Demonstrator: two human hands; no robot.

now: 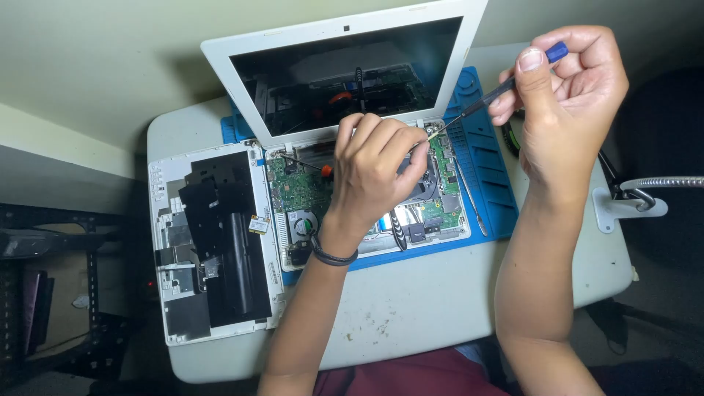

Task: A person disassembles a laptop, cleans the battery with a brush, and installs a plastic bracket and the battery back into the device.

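An opened white laptop (220, 55) lies on a blue work mat (488, 183), its green circuit board (297, 191) bare and its dark screen upright at the back. My left hand (374, 172) rests curled on the middle of the board, fingers pressed down near the hinge; whether it pinches anything is hidden. My right hand (561, 95) is raised at the right and grips a thin screwdriver (488, 99) with a blue cap. Its tip points down-left to the board's upper right area, just beside my left fingertips.
The removed laptop cover (213, 242), white with black sheets inside, lies left of the board on the grey table (411, 308). A metal tool (469, 194) lies on the mat's right side. A clamp base with a flexible metal arm (634, 198) sits at the right edge.
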